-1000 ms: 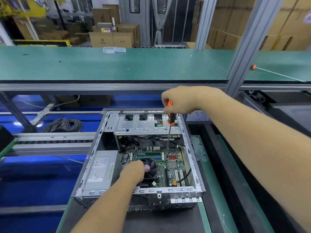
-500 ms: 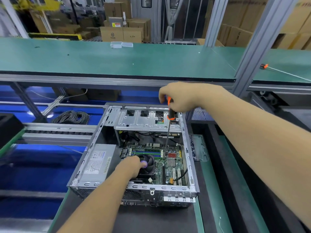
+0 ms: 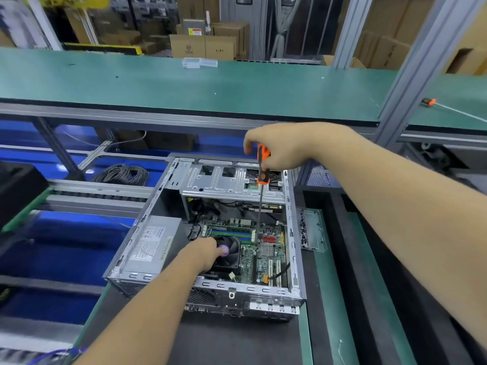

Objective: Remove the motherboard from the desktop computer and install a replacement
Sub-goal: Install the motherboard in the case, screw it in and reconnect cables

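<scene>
The open desktop case (image 3: 292, 233) lies on its side on the dark mat. Inside it, the green motherboard (image 3: 266, 256) sits at the bottom, with a black CPU fan (image 3: 230, 252) on its left half. My right hand (image 3: 284, 148) grips the orange-and-black handle of a long screwdriver (image 3: 263, 167). Its thin shaft runs straight down past the drive cage (image 3: 232, 183) to the board near the memory slots. My left hand (image 3: 205, 255) rests on the left edge of the CPU fan, fingers curled over it.
A grey power supply (image 3: 150, 243) fills the case's left side. A loose metal bracket (image 3: 311, 230) lies to the right of the case. A coil of black cable (image 3: 123, 175) sits on the lower shelf at the left. Another orange-handled tool (image 3: 428, 101) lies on the green bench at the far right.
The view has shifted a little; both hands keep their places, the right on the screwdriver handle and the left on the CPU fan.
</scene>
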